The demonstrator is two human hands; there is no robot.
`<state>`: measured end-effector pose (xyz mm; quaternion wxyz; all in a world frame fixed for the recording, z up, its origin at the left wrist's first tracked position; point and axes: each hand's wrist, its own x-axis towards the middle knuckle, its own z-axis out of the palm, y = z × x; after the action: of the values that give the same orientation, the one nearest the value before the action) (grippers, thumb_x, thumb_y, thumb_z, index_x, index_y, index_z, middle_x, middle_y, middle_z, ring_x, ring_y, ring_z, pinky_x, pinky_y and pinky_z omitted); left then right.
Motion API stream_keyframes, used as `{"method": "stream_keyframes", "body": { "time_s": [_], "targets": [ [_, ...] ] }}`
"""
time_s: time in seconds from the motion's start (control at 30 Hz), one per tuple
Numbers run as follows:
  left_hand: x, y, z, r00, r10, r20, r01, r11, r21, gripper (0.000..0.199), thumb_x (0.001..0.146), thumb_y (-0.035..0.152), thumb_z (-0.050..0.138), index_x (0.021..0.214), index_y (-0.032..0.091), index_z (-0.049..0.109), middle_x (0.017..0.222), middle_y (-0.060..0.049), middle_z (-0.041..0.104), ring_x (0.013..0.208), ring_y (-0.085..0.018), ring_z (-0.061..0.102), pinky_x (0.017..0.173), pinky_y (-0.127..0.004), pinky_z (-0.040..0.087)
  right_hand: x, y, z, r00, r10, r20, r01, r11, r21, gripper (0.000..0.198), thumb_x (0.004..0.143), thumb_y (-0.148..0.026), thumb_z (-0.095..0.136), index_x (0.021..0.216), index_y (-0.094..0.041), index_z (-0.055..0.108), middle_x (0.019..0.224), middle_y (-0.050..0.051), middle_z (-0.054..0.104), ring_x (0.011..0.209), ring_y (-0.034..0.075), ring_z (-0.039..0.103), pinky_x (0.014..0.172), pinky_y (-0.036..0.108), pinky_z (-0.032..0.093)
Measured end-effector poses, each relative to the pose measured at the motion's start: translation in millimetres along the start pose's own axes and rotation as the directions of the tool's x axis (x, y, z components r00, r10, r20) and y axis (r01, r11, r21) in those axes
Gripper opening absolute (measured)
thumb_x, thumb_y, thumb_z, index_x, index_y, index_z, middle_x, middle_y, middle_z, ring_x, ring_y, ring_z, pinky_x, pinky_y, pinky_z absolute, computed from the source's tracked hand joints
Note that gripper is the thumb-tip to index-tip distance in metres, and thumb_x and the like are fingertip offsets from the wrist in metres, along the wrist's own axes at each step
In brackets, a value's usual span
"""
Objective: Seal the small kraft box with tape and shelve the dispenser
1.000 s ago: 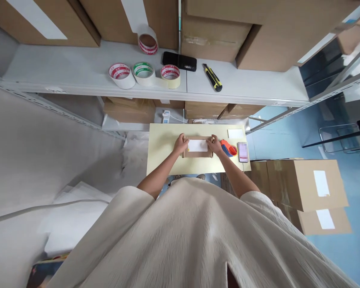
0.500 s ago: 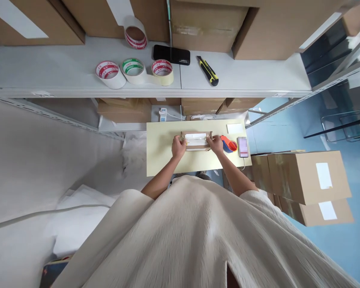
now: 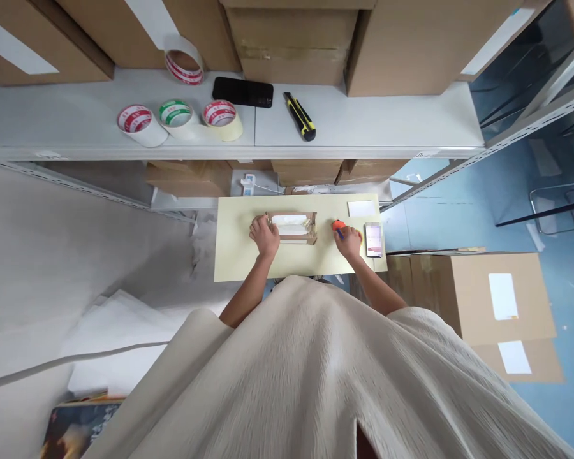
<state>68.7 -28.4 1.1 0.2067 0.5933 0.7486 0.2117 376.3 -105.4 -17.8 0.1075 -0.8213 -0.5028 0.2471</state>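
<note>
A small cardboard box (image 3: 294, 237) with clear tape and a white strip along its upper face lies on the pale yellow table (image 3: 239, 255). My left hand (image 3: 264, 236) grips its left end, fingers curled over the edge. To the right, apart from the box, my right hand (image 3: 349, 242) is closed around an orange-and-blue tape dispenser (image 3: 337, 225). The palm and fingers hide most of the dispenser. Just right of that hand lies a phone with a lit screen (image 3: 374, 240). Behind it is a white card (image 3: 361, 208).
Above the table, a grey shelf (image 3: 387, 121) carries several tape rolls (image 3: 176, 113), a black phone (image 3: 243, 92), a yellow-and-black utility knife (image 3: 300, 117) and large cartons (image 3: 291, 51). More cartons (image 3: 502, 296) are stacked at the right. White sheets (image 3: 119, 344) lie at the lower left.
My right hand has left the box's right end and closed on the tape dispenser. The left hand still holds the box's left end. The whole view has shifted slightly.
</note>
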Motion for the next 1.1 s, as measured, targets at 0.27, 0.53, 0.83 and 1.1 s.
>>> {"method": "stream_keyframes", "body": {
  "time_s": [0.27,0.53,0.83,1.1],
  "targets": [
    [-26,39,12,0.983,0.135,0.128,-0.137,0.991,0.008,0.034,0.106,0.017,0.058,0.136,0.028,0.071,0.159,-0.017,0.067,0.155,-0.038,0.058,0.128,-0.058,0.044,2,44,-11,0.979,-0.046,0.197,0.098,0.96,-0.262,0.034,0.106,-0.03,0.065,0.137,-0.021,0.076,0.15,0.02,0.075,0.15,0.037,0.058,0.119,0.049,0.043],
    [-8,40,4,0.996,-0.027,0.09,0.021,0.998,0.057,0.043,0.103,0.02,0.06,0.144,0.028,0.07,0.17,-0.019,0.059,0.165,-0.039,0.046,0.132,-0.063,0.042,8,25,-109,0.953,-0.303,0.0,0.299,0.941,-0.159,0.044,0.112,-0.032,0.053,0.151,-0.025,0.073,0.147,0.02,0.079,0.133,0.041,0.065,0.119,0.059,0.039],
    [-7,47,7,0.992,-0.077,0.102,0.078,0.997,0.002,0.04,0.104,0.024,0.062,0.144,0.027,0.068,0.178,-0.018,0.052,0.167,-0.041,0.042,0.133,-0.063,0.039,120,-99,-269,0.663,-0.632,-0.402,0.546,0.775,-0.32,0.047,0.121,-0.046,0.044,0.152,-0.024,0.072,0.143,0.019,0.074,0.132,0.041,0.06,0.121,0.067,0.038],
    [-6,45,2,0.99,-0.035,0.134,0.034,0.999,0.007,0.045,0.1,0.02,0.066,0.144,0.028,0.068,0.177,-0.02,0.053,0.166,-0.042,0.044,0.13,-0.065,0.043,180,-126,-271,0.75,-0.603,-0.273,0.504,0.788,-0.355,0.048,0.124,-0.031,0.048,0.158,-0.006,0.069,0.155,0.027,0.066,0.137,0.035,0.052,0.125,0.063,0.032]
  ]
}}
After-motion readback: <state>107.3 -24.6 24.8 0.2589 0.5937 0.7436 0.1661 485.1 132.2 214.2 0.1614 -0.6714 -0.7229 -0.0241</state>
